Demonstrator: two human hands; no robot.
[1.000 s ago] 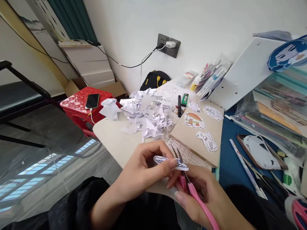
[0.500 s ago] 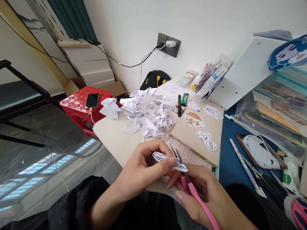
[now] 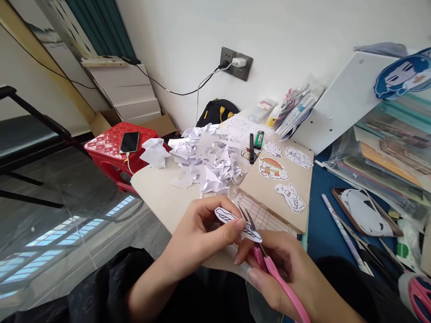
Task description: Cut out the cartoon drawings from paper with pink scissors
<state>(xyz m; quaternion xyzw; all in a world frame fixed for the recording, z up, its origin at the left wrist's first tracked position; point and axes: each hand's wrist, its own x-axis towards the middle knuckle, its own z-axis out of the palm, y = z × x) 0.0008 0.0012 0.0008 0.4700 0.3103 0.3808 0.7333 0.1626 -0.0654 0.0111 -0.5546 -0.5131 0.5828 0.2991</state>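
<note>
Between the thumb and fingers of my left hand (image 3: 205, 237) is a small white paper cutout (image 3: 225, 216) with black line drawing, its middle covered by the thumb. My right hand (image 3: 283, 269) grips pink-handled scissors (image 3: 281, 285), their blades slightly apart and pointing up beside the cutout's right end. Right-hand fingertips are close under that end; whether they touch it I cannot tell. Past my hands, several cutouts of drawn animals, one of them a coloured cutout (image 3: 273, 168), lie on a brown board (image 3: 259, 195).
A heap of paper scraps (image 3: 208, 159) covers the table's (image 3: 151, 184) middle. A black pen-like cutter (image 3: 252, 148) and a green box (image 3: 259, 139) lie behind the board. At right are a tray of cutouts (image 3: 367, 213) and more pink-handled scissors (image 3: 420, 296). A red stool (image 3: 101, 148) holds a phone (image 3: 129, 142).
The paper cutout has tilted slightly in my left hand, so more of its drawn face shows. Both hands stay in nearly the same place, and the scissors have hardly moved.
</note>
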